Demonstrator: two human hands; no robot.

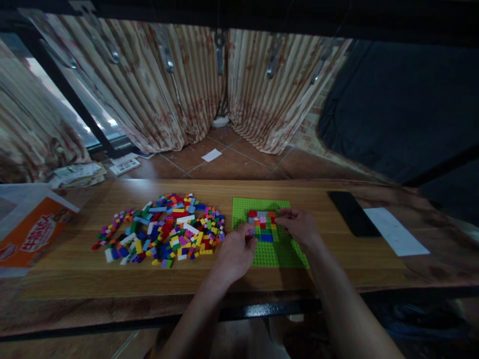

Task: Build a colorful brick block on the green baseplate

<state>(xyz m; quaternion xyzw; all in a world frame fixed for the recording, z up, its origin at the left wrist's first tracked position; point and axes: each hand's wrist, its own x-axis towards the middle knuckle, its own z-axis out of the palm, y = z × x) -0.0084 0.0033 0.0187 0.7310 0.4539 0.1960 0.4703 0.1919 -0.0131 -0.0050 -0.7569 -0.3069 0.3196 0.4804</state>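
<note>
A green baseplate (247, 207) lies on the wooden table (318, 259) with a small patch of coloured bricks (264, 224) built on it. My left hand (235, 252) rests on the plate's left edge, fingers curled, its thumb and fingertips touching the left side of the brick patch. My right hand (299, 227) sits on the plate's right side, its fingers pinched at the patch's top right corner; what they hold, if anything, is too small to name. A wide heap of loose coloured bricks (164, 229) lies left of the plate.
An orange and white box (32, 234) lies at the table's left end. A black phone (352, 212) and a white sheet (394, 230) lie to the right. Beyond the table are a tiled floor, striped curtains (179, 85) and scattered papers (123, 164).
</note>
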